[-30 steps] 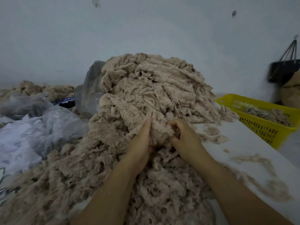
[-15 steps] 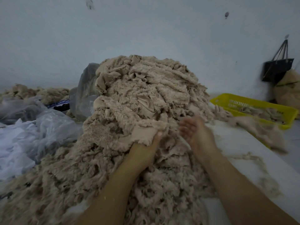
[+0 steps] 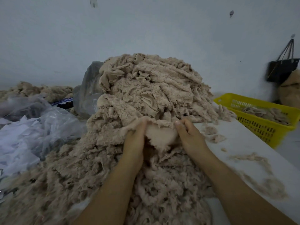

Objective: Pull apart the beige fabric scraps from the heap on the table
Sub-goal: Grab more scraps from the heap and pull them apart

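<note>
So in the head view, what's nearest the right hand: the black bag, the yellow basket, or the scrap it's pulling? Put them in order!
1. Beige scrap, gripped by the right hand.
2. Yellow basket, off to its right.
3. Black bag, hanging farthest back.

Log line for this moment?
left hand: grips beige fabric scrap | right hand: pinches same scrap | scrap: spread between hands, against heap of beige fabric scraps | yellow plastic basket: scraps inside

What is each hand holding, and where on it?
Both hold one beige scrap at the front of the heap: the left hand grips its upper left edge, the right hand pinches its upper right edge.
</note>
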Motion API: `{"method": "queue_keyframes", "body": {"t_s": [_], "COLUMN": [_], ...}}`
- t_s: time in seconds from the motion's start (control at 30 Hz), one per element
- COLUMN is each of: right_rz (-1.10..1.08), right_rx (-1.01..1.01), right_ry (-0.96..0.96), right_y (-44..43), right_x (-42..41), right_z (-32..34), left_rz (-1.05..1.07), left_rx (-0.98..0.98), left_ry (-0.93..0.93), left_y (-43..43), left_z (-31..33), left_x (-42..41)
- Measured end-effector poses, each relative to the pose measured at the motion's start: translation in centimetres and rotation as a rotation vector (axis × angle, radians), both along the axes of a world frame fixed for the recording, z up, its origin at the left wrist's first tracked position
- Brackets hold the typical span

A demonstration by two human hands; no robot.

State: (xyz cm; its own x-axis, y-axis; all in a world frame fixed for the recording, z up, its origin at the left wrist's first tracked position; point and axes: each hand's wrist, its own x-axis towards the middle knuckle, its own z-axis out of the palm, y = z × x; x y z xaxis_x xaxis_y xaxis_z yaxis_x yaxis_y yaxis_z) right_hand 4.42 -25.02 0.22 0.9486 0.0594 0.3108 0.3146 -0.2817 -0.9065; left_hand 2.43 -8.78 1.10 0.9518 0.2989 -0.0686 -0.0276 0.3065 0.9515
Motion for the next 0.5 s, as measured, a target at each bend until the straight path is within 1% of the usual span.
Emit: {"method": "queue_keyframes", "body": {"t_s": [0.03, 0.07, 0.1, 0.17, 0.23, 0.3, 0.4, 0.43, 0.5], "right_rz": [-0.008, -0.021, -0.033, -0.056, -0.124, -0.24, -0.333, -0.339, -0.297], "right_rx": [-0.022, -0.029, -0.017, 0.048, 0.233, 0.448, 0.731, 0.799, 0.858], "right_ry": [-0.002, -0.001, 0.005, 0.053, 0.155, 0.256, 0.367, 0.372, 0.348], "right_y": [0.0, 0.0, -0.1, -0.4, -0.8, -1.4, -2.2, -2.4, -2.4], "right_x": [0.1, 0.2, 0.2, 0.3, 0.6, 1.1, 1.8, 2.0, 2.0], "right_z": [-0.1, -0.2, -0.2, -0.4, -0.4, -0.1, 0.4, 0.4, 0.5], "left_rz": [0.017, 0.0, -0.03, -0.057, -0.032, 0.009, 0.025, 0.015, -0.02], "left_rx": [-0.198, -0.355, -0.469, -0.628, -0.75, -0.784, -0.706, -0.658, -0.548], "left_ry": [-0.018, -0.039, -0.059, -0.096, -0.133, -0.157, -0.155, -0.145, -0.14], "left_y": [0.5, 1.1, 1.7, 2.7, 3.5, 4.2, 4.3, 4.1, 3.6], "left_z": [0.1, 0.3, 0.4, 0.5, 0.5, 0.5, 0.6, 0.6, 0.8], "left_x": [0.4, 0.8, 0.9, 1.1, 1.2, 1.3, 1.3, 1.2, 0.9]}}
